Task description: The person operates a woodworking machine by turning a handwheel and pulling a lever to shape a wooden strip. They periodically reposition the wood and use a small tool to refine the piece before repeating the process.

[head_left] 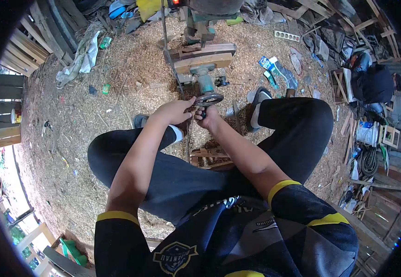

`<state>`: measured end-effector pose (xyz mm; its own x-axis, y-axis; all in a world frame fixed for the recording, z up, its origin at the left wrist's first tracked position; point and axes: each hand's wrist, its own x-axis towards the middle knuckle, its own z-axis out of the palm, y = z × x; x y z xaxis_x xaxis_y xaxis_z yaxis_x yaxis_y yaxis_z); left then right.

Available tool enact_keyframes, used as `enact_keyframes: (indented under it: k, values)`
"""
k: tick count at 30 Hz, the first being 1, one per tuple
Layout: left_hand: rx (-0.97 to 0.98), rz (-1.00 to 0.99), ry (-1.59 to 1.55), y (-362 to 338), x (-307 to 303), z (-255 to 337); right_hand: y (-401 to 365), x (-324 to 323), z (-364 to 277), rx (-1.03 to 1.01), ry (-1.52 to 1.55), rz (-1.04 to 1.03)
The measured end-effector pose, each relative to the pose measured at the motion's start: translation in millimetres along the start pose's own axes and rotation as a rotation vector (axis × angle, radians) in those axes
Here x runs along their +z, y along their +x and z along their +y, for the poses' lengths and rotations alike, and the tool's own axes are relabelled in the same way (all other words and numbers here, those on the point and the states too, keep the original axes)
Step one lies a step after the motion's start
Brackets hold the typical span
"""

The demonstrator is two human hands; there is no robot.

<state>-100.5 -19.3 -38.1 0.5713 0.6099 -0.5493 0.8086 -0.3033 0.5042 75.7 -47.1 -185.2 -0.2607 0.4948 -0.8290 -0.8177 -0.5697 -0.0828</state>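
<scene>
A dark metal handwheel point(209, 99) faces me at the near end of a teal machine point(205, 84). My left hand point(176, 112) is at the wheel's left side, with its thumb and fingers closed around the rim. Just below the wheel, my right hand point(208, 118) wraps round a black crank knob point(203, 113). Beyond the wheel, a wooden block point(204, 63) lies crosswise on the machine, with a darker strip of wood behind it. Above the wood, a narrow metal tool point(204, 40) points down from the machine's head.
Wood shavings point(112, 92) cover the ground around my legs. A blue package point(279, 73) and a white power strip point(286, 36) lie to the right. Scrap timber and a coiled hose point(369, 161) line the right wall. Another person point(375, 84) is bent over at the far right.
</scene>
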Motion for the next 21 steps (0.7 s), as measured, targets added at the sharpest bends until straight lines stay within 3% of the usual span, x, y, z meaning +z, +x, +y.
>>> enact_keyframes:
  k: [9,21]
  values:
    - [-0.031,-0.016,0.017,-4,4,0,-8,2,-2,0.020,-0.024,-0.055]
    - [-0.084,-0.046,0.045,-2,8,10,-11,-6,-9,0.014,-0.212,0.037]
